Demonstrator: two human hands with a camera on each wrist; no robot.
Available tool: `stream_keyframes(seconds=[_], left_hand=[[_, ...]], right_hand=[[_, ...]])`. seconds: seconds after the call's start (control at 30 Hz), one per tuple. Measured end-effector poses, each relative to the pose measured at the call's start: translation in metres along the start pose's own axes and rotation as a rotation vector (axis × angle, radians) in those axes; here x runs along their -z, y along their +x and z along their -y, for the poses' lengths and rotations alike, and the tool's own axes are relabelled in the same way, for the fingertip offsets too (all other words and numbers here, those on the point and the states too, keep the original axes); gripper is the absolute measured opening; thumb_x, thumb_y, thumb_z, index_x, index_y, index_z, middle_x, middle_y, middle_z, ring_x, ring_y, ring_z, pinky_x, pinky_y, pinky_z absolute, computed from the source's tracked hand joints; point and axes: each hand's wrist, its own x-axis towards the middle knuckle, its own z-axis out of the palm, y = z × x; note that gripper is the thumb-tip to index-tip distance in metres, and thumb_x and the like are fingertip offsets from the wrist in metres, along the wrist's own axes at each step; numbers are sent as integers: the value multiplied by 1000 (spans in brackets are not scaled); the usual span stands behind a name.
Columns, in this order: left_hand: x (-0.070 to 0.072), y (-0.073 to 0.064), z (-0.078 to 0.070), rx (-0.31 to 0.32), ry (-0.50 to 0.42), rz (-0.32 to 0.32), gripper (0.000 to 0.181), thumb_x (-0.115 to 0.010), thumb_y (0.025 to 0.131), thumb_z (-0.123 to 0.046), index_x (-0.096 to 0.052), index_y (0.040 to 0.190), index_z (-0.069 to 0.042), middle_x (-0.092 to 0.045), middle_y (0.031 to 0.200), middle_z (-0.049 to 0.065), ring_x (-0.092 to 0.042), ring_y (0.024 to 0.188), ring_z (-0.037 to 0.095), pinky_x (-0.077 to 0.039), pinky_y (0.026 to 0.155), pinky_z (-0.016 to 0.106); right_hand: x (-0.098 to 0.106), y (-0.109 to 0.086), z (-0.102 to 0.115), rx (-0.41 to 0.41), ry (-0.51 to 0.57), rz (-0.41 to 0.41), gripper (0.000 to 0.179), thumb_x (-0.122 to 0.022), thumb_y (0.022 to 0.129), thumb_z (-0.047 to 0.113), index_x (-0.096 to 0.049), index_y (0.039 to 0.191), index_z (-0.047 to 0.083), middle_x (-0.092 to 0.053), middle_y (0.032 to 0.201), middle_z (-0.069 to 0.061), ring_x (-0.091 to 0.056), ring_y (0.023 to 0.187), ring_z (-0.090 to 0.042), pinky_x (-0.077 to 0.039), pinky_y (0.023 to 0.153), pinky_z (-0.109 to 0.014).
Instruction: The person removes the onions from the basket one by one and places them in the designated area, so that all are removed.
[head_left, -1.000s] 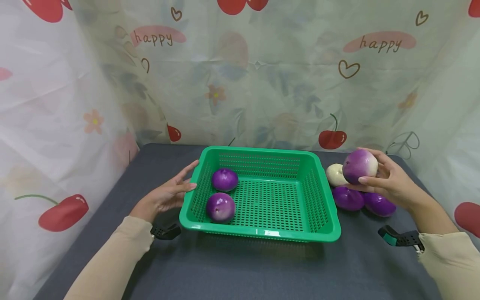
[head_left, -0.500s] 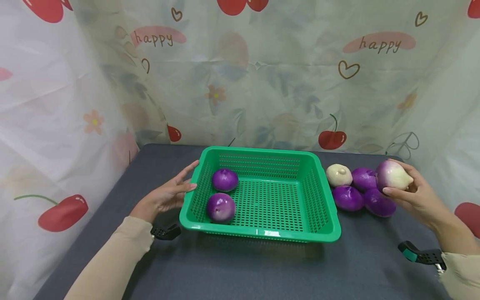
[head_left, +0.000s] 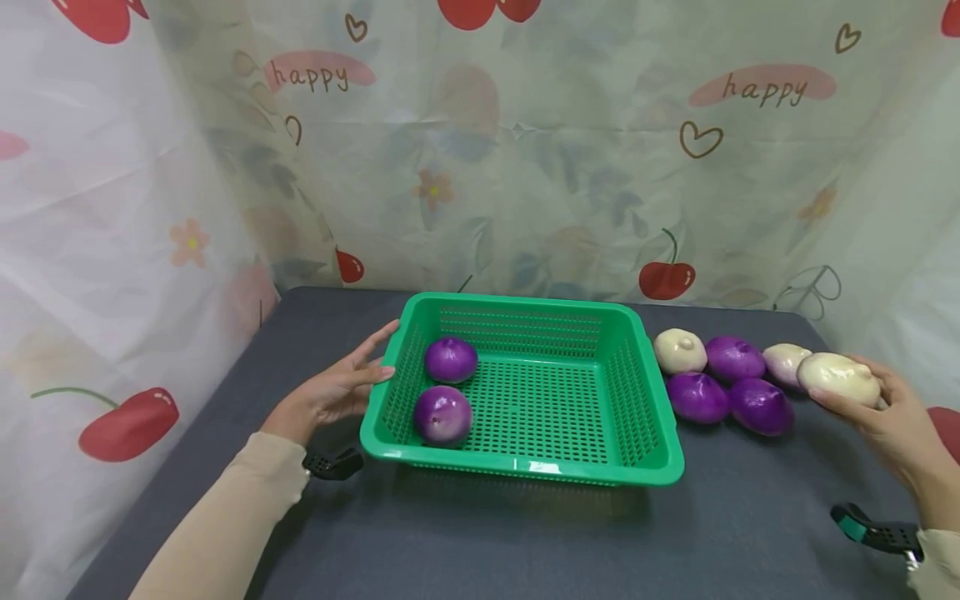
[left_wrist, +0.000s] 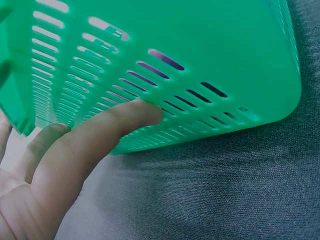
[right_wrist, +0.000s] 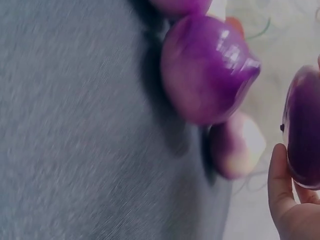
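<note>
In the head view my right hand [head_left: 903, 425] grips an onion [head_left: 840, 379] whose pale end faces the camera. From the right wrist view, that same onion [right_wrist: 305, 125] shows a dark purple side. Just left of it lie several more onions, among them a white one [head_left: 680, 351], a purple one [head_left: 761, 407] and a pale one [head_left: 786, 365] partly hidden by the held onion. My left hand [head_left: 337, 387] touches the left side of a green plastic basket [head_left: 521, 471] with extended fingers. Against the basket's slotted outer wall [left_wrist: 240, 65], one fingertip rests.
Inside the basket, near its left wall, sit two purple onions, one behind [head_left: 451, 360] and one in front [head_left: 443, 415]. A dark grey cloth [head_left: 525, 542] covers the table. Printed curtains [head_left: 517, 167] hang at the back and both sides.
My right hand has carried its onion right and toward the near side, turning its pale end to the camera. The onions behind it have come into view. Left hand and basket stay put.
</note>
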Motion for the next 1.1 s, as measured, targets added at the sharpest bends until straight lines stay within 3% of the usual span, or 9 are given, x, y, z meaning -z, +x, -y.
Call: stream_keyframes(seconds=[0.07, 0.2, 0.3, 0.43, 0.6, 0.77, 0.87, 1.0, 1.1], left_hand=[[0, 0, 0, -2, 0, 2, 78, -48, 101, -6, -5, 153, -46, -11, 162, 13, -55, 122, 39, -48, 91, 60], [-1, 0, 0, 1, -5, -3, 78, -49, 101, -7, -6, 152, -47, -12, 162, 13, -55, 122, 39, -49, 91, 60], [-1, -1, -1, -2, 0, 7, 78, -49, 101, -7, -5, 153, -47, -11, 162, 14, -55, 122, 39, -49, 91, 59], [0, -1, -1, -9, 7, 26, 79, -49, 101, -8, -3, 153, -45, -9, 162, 16, -54, 123, 40, -48, 91, 59], [0, -1, -1, -11, 12, 28, 80, -51, 100, -9, -4, 154, -44, -9, 162, 16, -53, 124, 41, -48, 92, 60], [0, 0, 0, -10, 11, 25, 81, -52, 100, -9, -3, 154, -44, -9, 162, 15, -53, 124, 41, -47, 92, 60], [1, 0, 0, -7, 6, 22, 81, -52, 100, -8, -4, 154, -44, -9, 162, 15, -54, 123, 40, -48, 92, 60], [1, 0, 0, -7, 4, 22, 81, -52, 100, -8, -4, 154, -44, -9, 162, 15, -53, 124, 41, -48, 92, 60], [0, 0, 0, -8, 5, 21, 81, -52, 100, -8, -3, 154, -44, -9, 162, 15, -52, 124, 41, -48, 92, 60]], right_hand=[[8, 2, -13, -24, -189, -54, 74, -64, 92, 7, -21, 153, 12, -36, 138, -4, -45, 107, 4, -45, 70, -3], [22, 7, -36, -69, -462, -113, 83, -68, 92, 20, -16, 153, 1, -37, 136, -1, -39, 105, 5, -41, 68, -2], [26, 5, -38, -82, -500, -107, 79, -69, 90, 21, -24, 147, -11, -41, 115, 10, -35, 93, 14, -40, 65, -4], [23, -1, -35, -131, -564, -70, 83, -69, 90, 25, -23, 140, -22, -47, 107, -2, -34, 85, 18, -36, 60, -7], [25, -3, -41, -132, -585, 2, 76, -67, 91, 24, -28, 134, -25, -43, 87, 32, -41, 76, 19, -38, 59, -9], [26, -2, -45, -125, -582, 11, 75, -66, 92, 24, -28, 132, -27, -39, 85, 38, -40, 76, 21, -37, 59, -7], [26, -2, -45, -140, -599, 8, 77, -66, 92, 26, -28, 133, -26, -42, 89, 31, -38, 77, 23, -36, 60, -7], [25, -1, -46, -175, -633, 21, 82, -66, 92, 29, -23, 137, -25, -58, 105, -16, -33, 77, 23, -34, 59, -9], [25, 0, -47, -165, -644, 47, 84, -66, 92, 27, -20, 137, -27, -54, 112, -33, -35, 77, 23, -34, 59, -9]])
